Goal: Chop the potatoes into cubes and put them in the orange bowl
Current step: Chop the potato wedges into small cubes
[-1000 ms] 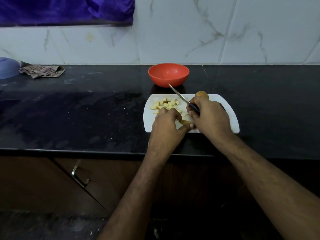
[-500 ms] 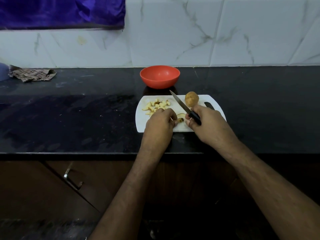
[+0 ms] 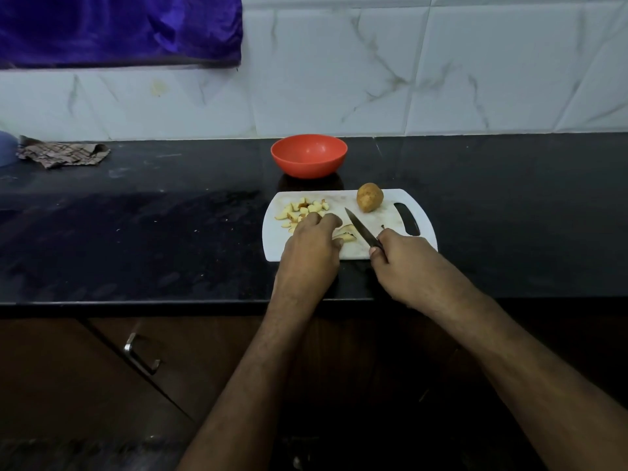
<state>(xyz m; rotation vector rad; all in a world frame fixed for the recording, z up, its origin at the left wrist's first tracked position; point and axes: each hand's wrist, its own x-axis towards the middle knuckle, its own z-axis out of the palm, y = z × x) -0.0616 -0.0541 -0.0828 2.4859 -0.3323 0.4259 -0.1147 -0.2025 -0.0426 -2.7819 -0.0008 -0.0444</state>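
Observation:
A white cutting board lies on the black counter. Several pale potato cubes are piled at its far left, and a whole unpeeled potato stands at its far edge. My left hand lies curled over a few potato slices, which stick out by the thumb. To their right, my right hand grips the black handle of a knife, whose blade points up and left beside the slices. The orange bowl stands empty just behind the board.
A crumpled checked cloth and a blue object sit at the far left by the tiled wall. A purple cloth hangs above. Below the counter's front edge is a cabinet with a metal handle.
My right hand has drawn the knife to the right, away from my left hand, which uncovers the whole potato. The left hand stays on the slices.

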